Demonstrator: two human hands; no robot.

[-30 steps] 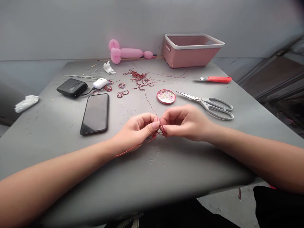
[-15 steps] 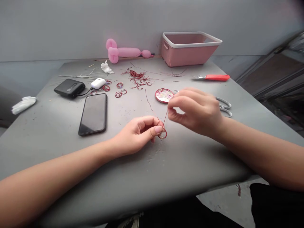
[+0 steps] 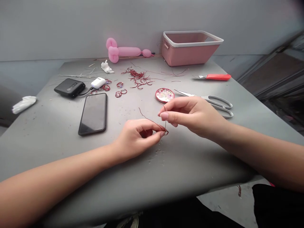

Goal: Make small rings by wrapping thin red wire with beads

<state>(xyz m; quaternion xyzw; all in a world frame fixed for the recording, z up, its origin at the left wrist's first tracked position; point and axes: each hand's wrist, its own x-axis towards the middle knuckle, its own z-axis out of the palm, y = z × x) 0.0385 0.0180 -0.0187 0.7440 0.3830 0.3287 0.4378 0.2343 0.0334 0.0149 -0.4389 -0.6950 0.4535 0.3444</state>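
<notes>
left hand (image 3: 140,136) pinches the ring (image 3: 167,133) between thumb and finger, over the table (image 3: 133,180); right hand (image 3: 186,113) pinches the strand (image 3: 165,123) rising beside it. judged: ring light, springy, best held by its rim; strand thin, bendable, easily kinked.

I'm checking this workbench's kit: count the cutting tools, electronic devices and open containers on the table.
Cutting tools: 2 (scissors, red-handled cutter)
Electronic devices: 3 (phone, power bank, white earbud case)
Open containers: 2 (pink bin, bead dish)
Total: 7
</notes>
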